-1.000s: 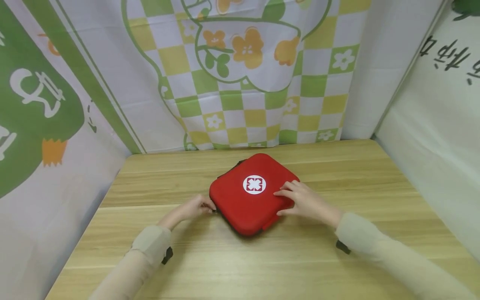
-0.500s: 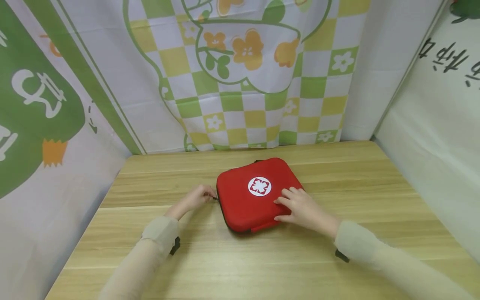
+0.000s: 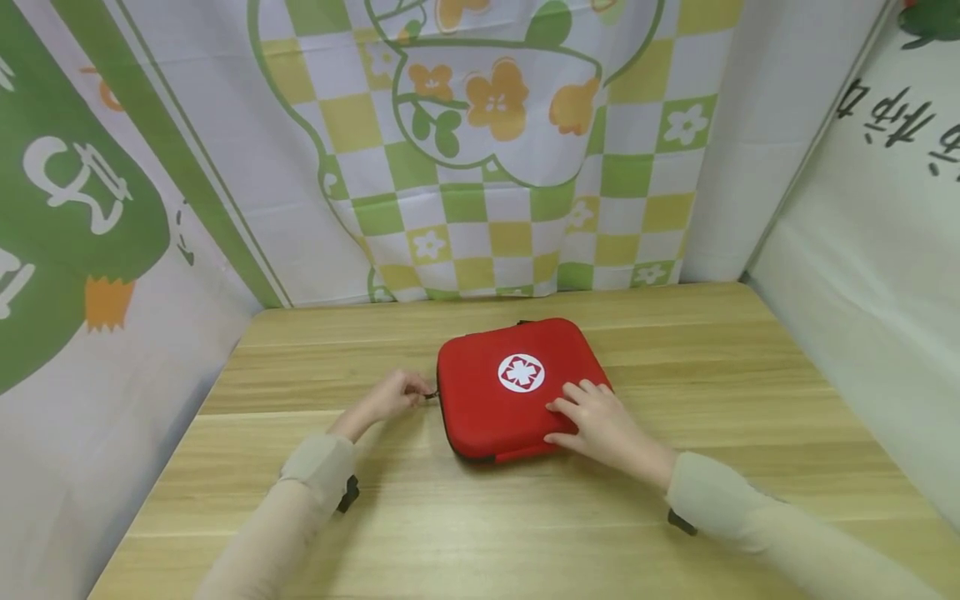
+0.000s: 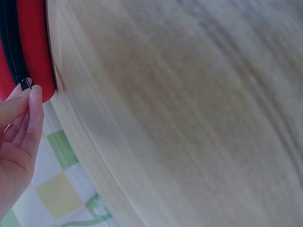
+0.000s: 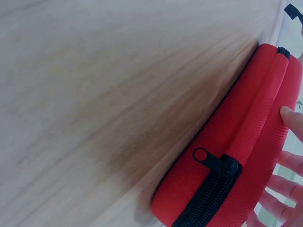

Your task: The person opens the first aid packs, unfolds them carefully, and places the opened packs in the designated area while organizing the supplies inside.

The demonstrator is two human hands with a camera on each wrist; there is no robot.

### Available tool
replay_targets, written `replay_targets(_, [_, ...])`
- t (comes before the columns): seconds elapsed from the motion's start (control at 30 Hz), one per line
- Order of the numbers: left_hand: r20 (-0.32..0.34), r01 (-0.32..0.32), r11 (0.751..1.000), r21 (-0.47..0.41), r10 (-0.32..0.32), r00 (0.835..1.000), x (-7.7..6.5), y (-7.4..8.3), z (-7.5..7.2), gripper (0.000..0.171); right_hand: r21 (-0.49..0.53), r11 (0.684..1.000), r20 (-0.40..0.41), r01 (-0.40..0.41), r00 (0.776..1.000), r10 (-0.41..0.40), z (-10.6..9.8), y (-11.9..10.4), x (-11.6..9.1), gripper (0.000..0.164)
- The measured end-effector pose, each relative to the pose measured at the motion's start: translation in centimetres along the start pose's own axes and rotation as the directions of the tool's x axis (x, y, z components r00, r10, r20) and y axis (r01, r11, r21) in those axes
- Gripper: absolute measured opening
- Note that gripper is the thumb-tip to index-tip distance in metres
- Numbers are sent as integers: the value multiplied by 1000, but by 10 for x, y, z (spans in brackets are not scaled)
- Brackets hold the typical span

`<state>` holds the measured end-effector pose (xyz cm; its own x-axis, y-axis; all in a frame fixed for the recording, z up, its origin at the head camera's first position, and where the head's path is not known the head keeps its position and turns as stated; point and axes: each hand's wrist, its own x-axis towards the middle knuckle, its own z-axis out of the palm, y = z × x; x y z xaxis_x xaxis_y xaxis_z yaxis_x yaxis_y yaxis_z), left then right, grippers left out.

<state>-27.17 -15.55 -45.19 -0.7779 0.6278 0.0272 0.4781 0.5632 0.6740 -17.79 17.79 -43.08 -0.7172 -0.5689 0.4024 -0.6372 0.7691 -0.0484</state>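
Note:
A red first-aid case [image 3: 480, 408] with a white round emblem lies on the wooden table, lid down. At its left edge my left hand [image 3: 392, 395] pinches a black zipper pull [image 4: 26, 84] between thumb and fingertips. My right hand [image 3: 600, 425] holds the front right corner, its bent fingers spread over the lid and the thumb on the front edge. The right wrist view shows that thumb and fingers partly, on the red fabric. A second zipper pull [image 5: 208, 160] hangs loose on the side there, beside black zipper teeth.
The wooden table [image 3: 525, 533] runs back to a checked, flowered cloth [image 3: 480, 200]. Printed cloth walls stand to the left [image 3: 172, 275] and right [image 3: 862, 250]. A black strap piece [image 3: 348, 493] shows below the left cuff.
The case has turned clockwise and shifted slightly right. My left hand has moved away from me and a little right with the zipper pull; my right hand has stayed on the case.

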Motion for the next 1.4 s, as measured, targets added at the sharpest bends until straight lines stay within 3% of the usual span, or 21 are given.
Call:
replay_targets(0.17, [11,-4,1000,-30,4,1000,-7,5,6,21,-4,1000,-2,-3,1000,3,0,-1,1,41])
replay_targets(0.37, [122,-32,997,-69,41,992,-21,20,21,14,-22,1000,5,-22,1000,22,2,0,3,43])
replay_targets(0.6, [98,-39,997,-62,45,994,-36,34,29,13,-34,999,14,-33,999,33,0,0,3,43])
replay_targets(0.77, [117,-37,994,-104,49,992,-44,46,46,12,-35,999,19,-30,999,30,2,-1,3,43])
replay_targets(1.17, [-2,-20,999,-42,20,1000,-49,84,81,13,-17,998,20,-53,998,54,2,-2,1,44])
replay_targets(1.4, [-122,2,1000,14,0,993,-48,98,97,15,-8,998,5,-58,998,58,4,-3,-1,43])
